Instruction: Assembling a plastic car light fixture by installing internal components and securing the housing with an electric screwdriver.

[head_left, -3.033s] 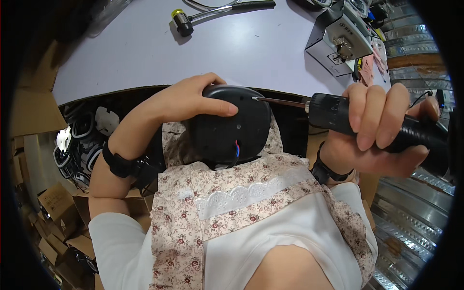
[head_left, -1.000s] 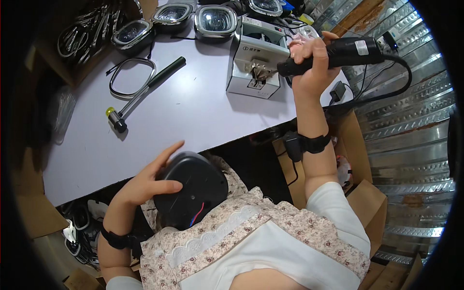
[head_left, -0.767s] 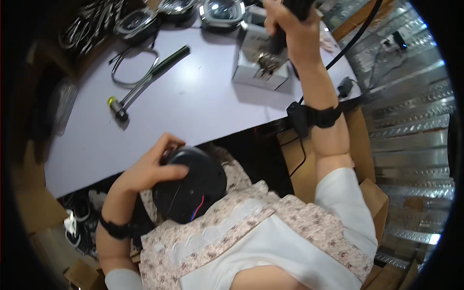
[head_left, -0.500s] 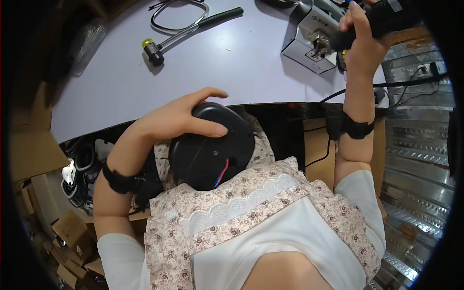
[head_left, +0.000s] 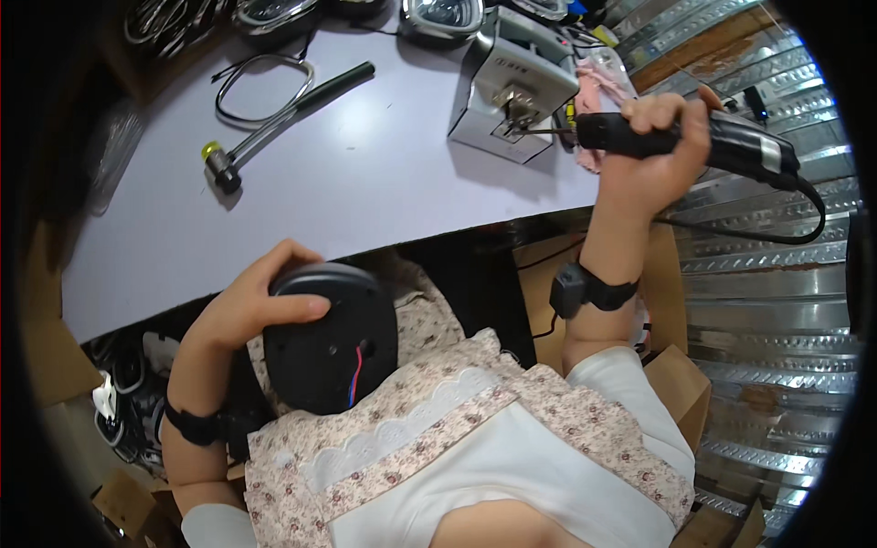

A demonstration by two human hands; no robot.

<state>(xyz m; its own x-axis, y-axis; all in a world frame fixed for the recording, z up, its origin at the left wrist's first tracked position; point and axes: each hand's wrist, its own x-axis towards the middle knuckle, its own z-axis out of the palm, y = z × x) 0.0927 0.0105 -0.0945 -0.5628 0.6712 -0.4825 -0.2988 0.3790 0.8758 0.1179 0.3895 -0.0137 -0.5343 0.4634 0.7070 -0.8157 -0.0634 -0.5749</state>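
Black plastic, a round housing (head_left: 331,340), rests against the person's floral apron at lap level; the left hand (head_left: 258,306) grasps its upper rim, fingers curled over the edge. Red and blue wires show at a slot on its face. The right hand (head_left: 650,153) is clenched around a black electric screwdriver (head_left: 694,139), its bit tip meeting a grey metal box (head_left: 512,87) on the table (head_left: 365,192); the contact point is hard to make out. Left of the box lies a small hammer (head_left: 274,128).
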